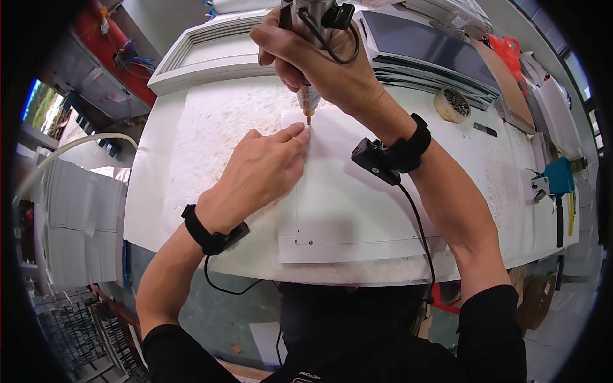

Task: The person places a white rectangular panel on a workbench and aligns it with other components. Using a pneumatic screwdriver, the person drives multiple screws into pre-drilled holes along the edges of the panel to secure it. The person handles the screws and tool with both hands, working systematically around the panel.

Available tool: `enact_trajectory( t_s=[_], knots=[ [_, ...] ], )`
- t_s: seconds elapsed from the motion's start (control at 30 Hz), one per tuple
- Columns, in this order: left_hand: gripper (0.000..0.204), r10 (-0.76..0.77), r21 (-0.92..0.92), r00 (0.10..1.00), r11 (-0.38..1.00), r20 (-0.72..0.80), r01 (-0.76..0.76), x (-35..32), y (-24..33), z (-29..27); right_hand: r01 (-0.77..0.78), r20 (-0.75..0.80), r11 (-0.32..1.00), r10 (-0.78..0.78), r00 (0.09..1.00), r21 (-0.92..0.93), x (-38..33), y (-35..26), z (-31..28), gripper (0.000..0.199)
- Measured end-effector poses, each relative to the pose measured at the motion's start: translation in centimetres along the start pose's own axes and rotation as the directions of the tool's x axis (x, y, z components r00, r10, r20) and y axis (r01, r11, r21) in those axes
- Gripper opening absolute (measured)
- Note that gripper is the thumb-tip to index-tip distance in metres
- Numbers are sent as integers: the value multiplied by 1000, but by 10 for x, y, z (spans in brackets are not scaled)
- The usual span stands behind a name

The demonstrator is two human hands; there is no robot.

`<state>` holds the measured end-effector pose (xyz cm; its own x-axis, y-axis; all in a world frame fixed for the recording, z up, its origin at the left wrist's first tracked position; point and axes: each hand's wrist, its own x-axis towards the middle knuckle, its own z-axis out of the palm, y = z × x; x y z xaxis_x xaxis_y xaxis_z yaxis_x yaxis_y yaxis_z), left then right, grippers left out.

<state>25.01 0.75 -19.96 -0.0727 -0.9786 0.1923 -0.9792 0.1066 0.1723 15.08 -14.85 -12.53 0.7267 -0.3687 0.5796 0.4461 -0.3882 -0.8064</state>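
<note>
Two hands on my feed. R hand point(332, 71) wraps its fingers round a silver cylindrical power driver point(308, 99), bit at the far-left corner of a flat white rectangular panel point(370, 198) on the white-topped worktable point(150, 172). L hand point(258, 167) has fingers together there; can't tell if pinching. I'd judge that corner unfinished; near-left already has small dark marks point(311, 242). Round pale tub point(442, 111) holds small dark metal bits point(456, 101).
</note>
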Motion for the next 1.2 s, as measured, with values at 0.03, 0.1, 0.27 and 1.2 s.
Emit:
enact_trajectory(
  t_s=[0.03,0.1,0.27,1.2],
  knots=[
    [39,-3,-1,1000,1000,-2,3,-1,-1,-1,5,-11,1000,-5,1000,-4,-1,-10,-3,28],
    [37,-1,1,1000,1000,24,1,-1,0,0,92,-125,991,-80,989,96,-11,-46,-11,32],
    [21,68,-13,996,998,55,-67,24,21,-12,103,-281,982,-144,949,-157,-50,-106,-74,41],
    [12,73,-599,990,800,118,12,61,127,20,205,-406,976,-158,900,72,-164,-125,-126,27]
  ],
)
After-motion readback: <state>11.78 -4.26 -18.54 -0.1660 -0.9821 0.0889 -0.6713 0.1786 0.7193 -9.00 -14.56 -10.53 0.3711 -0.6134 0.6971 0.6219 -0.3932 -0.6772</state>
